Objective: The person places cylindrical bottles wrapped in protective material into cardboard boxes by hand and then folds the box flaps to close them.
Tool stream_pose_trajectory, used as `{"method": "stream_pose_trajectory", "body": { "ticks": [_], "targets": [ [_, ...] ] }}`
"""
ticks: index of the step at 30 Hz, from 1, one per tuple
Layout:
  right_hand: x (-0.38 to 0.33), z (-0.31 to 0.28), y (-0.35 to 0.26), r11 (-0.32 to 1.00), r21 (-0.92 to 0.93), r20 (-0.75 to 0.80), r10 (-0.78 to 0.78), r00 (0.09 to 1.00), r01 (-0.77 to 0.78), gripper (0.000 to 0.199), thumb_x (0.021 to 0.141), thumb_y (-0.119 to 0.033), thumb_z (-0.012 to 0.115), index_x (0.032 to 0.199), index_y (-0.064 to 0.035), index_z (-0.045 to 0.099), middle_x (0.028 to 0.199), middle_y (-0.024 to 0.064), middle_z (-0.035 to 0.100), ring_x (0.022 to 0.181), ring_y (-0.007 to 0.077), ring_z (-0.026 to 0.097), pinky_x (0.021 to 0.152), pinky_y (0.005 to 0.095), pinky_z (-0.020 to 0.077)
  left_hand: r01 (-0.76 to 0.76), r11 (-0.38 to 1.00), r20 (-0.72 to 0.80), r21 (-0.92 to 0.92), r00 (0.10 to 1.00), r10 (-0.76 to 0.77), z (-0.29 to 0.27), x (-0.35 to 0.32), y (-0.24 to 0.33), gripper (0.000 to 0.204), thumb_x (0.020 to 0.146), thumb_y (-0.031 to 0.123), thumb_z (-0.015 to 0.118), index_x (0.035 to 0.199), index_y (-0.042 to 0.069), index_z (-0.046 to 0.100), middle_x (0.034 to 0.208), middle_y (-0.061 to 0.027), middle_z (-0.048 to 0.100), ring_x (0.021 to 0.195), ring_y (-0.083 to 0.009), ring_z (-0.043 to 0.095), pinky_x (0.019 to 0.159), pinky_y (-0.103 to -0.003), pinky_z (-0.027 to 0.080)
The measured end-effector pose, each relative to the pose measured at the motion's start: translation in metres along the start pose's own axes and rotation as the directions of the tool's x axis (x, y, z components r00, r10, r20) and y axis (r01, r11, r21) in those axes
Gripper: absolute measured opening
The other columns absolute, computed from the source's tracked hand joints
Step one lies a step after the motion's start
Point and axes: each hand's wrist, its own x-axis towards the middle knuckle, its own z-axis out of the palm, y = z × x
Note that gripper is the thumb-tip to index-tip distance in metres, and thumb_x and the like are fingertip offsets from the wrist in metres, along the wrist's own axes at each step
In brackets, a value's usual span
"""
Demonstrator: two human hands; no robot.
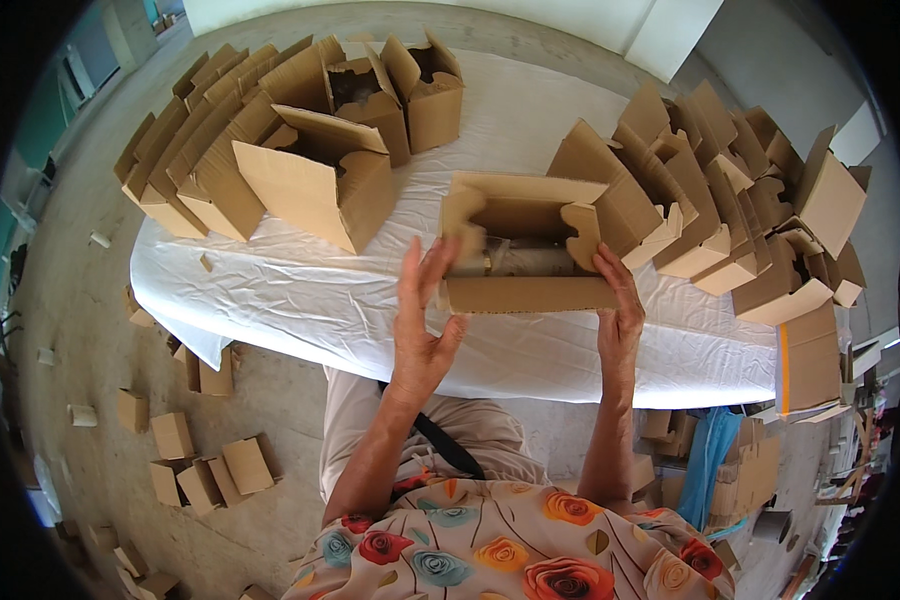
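A brown cardboard box [530, 295] with its top flaps up rests on the white-covered table in front of me. Inside lies a pale, rounded object [535, 262], partly hidden by the front wall; its kind is unclear. My right hand [620, 298] grips the box's right end, with the fingers against the side flap. At the left end, my left hand [425, 315] is open, thumb and fingers apart. Its fingertips are blurred beside the left side flap [463, 225], and whether they touch it is not clear.
Rows of open cardboard boxes stand on the white cloth [500, 120] at left [320, 170] and right [690, 190]. An upright cardboard piece with an orange strip [810, 360] is at the table's right edge. Small boxes [210, 475] lie on the floor; blue plastic [710, 465] hangs below right.
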Motion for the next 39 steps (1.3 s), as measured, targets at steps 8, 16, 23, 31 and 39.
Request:
{"method": "stream_pose_trajectory", "body": {
  "ticks": [8,16,23,31,39],
  "targets": [
    [0.007,0.011,0.018,0.993,0.113,-0.136,0.059,0.989,-0.043,0.014,0.090,-0.011,0.061,0.092,0.0017,0.064,0.110,0.0102,0.057,0.101,0.0186,0.056,0.086,0.0306,0.0447,-0.009,0.950,-0.165,0.314,0.984,0.064,0.010,0.008,-0.016,0.034,0.086,0.005,0.062,0.120,0.004,0.054,0.100,-0.0120,0.061,0.097,-0.0255,0.050,0.087,-0.035,0.041],
    [0.025,0.017,0.019,0.862,0.474,0.020,0.191,0.981,-0.178,0.053,0.087,-0.009,0.056,0.136,-0.0091,0.036,0.129,0.0094,0.045,0.117,0.0213,0.044,0.100,0.0338,0.0341,0.155,0.978,-0.241,0.141,0.963,-0.118,0.020,0.016,-0.010,0.036,0.088,0.010,0.061,0.122,0.005,0.053,0.091,-0.0060,0.052,0.088,-0.0205,0.041,0.083,-0.031,0.038],
    [0.055,0.034,0.022,0.712,0.650,0.127,0.242,0.962,-0.265,0.063,0.078,-0.007,0.045,0.140,-0.0107,0.034,0.137,0.0101,0.039,0.132,0.0240,0.033,0.111,0.0356,0.0200,0.076,0.919,-0.183,0.386,0.983,-0.005,0.022,0.011,-0.016,0.039,0.094,0.015,0.053,0.131,0.003,0.045,0.112,-0.0103,0.049,0.095,-0.0199,0.041,0.084,-0.031,0.037],
    [0.044,0.018,0.028,0.829,0.470,0.277,0.187,0.943,-0.303,0.049,0.079,-0.016,0.053,0.127,-0.0126,0.042,0.136,0.0097,0.038,0.131,0.0231,0.031,0.110,0.0352,0.0202,0.013,0.939,-0.229,0.345,0.971,0.070,0.022,0.018,-0.020,0.040,0.097,0.018,0.048,0.133,0.003,0.042,0.126,-0.0153,0.042,0.104,-0.0245,0.042,0.089,-0.034,0.038],
    [0.021,0.004,-0.013,0.986,0.025,0.352,0.148,0.924,-0.168,0.075,0.066,-0.012,0.080,0.130,-0.0124,0.041,0.124,0.0110,0.039,0.119,0.0270,0.043,0.090,0.0385,0.0502,-0.009,0.936,-0.138,0.353,0.989,0.061,0.008,0.051,-0.049,0.038,0.097,0.013,0.046,0.134,0.002,0.041,0.124,-0.0173,0.042,0.111,-0.0295,0.043,0.097,-0.038,0.035]
  ]
}}
